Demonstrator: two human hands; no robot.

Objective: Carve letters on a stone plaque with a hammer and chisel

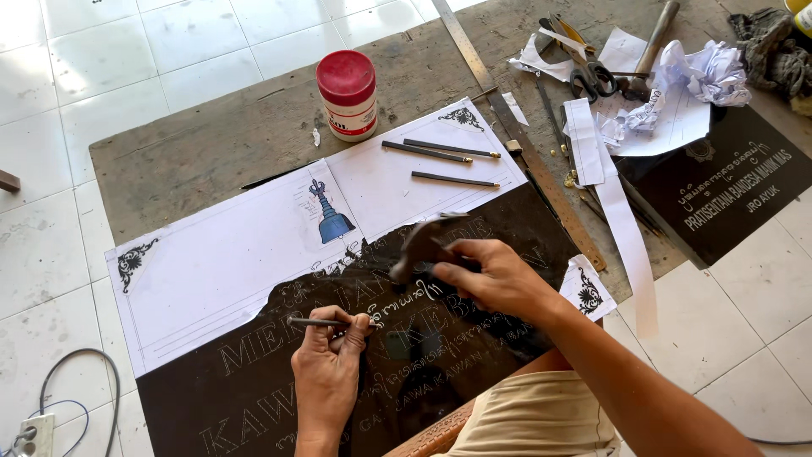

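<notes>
My left hand (pixel 326 372) is closed around a thin steel chisel (pixel 326 322), pinched between thumb and fingers, its tip laid on the carved lettering of the black stone slab (pixel 254 398). My right hand (pixel 499 275) grips the handle of a small hammer (pixel 423 245), whose head is blurred just above the chisel's end. To do this well, I judge the chisel should stay low and steady on the letter's edge, with short, light taps rather than hard blows, so the polished face does not chip outside the line.

From the one head view: the slab lies flat on a rough, stained wooden board (pixel 211 144) that serves as my desk on the white tiled floor (pixel 101 51). A white paper template (pixel 245 245) with printed corner ornaments and a blue bell figure covers the slab's far half, its torn edge ragged. Three spare chisels (pixel 440 161) rest on it. Beyond stand a red-lidded plastic jar (pixel 348 95), a long metal ruler (pixel 516 127), scissors (pixel 592 76) and crumpled paper (pixel 706 72).
</notes>
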